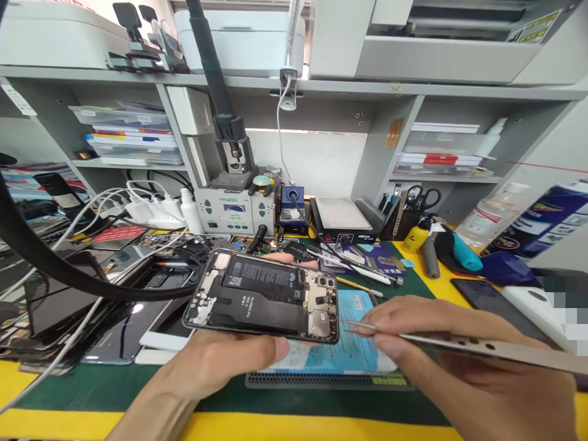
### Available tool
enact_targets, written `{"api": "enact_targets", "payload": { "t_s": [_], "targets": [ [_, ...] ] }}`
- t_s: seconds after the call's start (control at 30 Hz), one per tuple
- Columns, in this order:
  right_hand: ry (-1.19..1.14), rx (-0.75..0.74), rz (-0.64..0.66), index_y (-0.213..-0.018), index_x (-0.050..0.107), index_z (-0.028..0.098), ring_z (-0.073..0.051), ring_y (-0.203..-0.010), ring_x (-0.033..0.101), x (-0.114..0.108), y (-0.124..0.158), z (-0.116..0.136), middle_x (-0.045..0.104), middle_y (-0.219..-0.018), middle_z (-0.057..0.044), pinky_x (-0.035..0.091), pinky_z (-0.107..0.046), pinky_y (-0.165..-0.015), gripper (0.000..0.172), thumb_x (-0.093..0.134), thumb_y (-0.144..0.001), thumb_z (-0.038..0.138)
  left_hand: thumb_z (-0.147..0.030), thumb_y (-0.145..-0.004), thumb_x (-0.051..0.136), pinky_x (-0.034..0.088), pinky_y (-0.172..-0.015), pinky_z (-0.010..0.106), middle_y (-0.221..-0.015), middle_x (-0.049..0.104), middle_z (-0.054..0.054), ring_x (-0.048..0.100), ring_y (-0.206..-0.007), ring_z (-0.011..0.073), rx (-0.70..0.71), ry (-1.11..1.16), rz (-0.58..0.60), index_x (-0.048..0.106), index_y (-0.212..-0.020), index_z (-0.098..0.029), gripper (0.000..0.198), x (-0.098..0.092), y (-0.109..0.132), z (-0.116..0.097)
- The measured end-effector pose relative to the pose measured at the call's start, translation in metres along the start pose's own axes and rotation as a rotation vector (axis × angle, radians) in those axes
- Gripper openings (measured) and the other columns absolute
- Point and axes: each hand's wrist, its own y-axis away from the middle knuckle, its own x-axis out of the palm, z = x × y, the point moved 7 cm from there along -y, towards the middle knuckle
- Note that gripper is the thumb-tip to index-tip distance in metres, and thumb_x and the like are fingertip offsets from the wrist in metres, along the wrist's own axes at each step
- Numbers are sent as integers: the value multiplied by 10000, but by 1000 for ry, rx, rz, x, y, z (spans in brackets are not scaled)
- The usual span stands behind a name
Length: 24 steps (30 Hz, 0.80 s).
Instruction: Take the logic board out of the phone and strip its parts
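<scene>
An opened smartphone [264, 297] lies tilted in my left hand [229, 355], its black battery, metal shields and camera module exposed. My thumb presses along its near edge, and fingertips show behind its far edge. Between the thumb and fingers of my right hand [441, 349] is a pair of metal tweezers [459, 346]. Their tips point left, close to the phone's right end beside the camera module; whether they touch it I cannot tell. Under the phone is a light blue pad [358, 343] on the green mat [220, 404].
Phones and parts [114, 331] pile up on the left, with white cables over them. A hot-air station [236, 208] and a heating plate [344, 217] stand behind. On the right are a yellow bottle [416, 236], a clear bottle [496, 214] and a dark phone [482, 300].
</scene>
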Motion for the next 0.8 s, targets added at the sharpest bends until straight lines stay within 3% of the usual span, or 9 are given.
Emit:
{"api": "enact_targets", "payload": {
  "t_s": [0.1,0.27,0.57,0.8],
  "targets": [
    [-36,5,-7,-992,731,308,-192,-802,777,0,-1,2,792,-916,9,666,-211,-725,204,760,-839,174,-206,-759,804,426,-1150,516,-1498,564,39,531,-1360,351,2,31,-17,512,-1384,-336,701,1,0,-2],
    [-46,-46,73,-1037,717,288,-236,-811,781,7,-4,6,793,-930,-25,666,-262,-693,261,744,-834,126,-201,-747,818,509,-1076,485,-1500,562,36,548,-1345,357,-33,76,-66,507,-1384,-350,724,2,1,0],
    [28,-88,138,-1027,703,265,-208,-826,777,8,-5,9,796,-941,-19,647,-242,-723,213,730,-864,132,-233,-778,803,314,-1204,584,-1524,533,36,441,-1433,377,25,-81,-64,487,-1405,-354,713,-2,2,-3],
    [2,-119,116,-1028,688,253,-170,-854,773,7,-4,12,796,-930,7,620,-207,-819,237,744,-847,110,-260,-810,777,278,-1224,592,-1540,511,38,429,-1441,381,50,-194,-84,463,-1415,-352,688,-2,4,-7]
  ]
}}
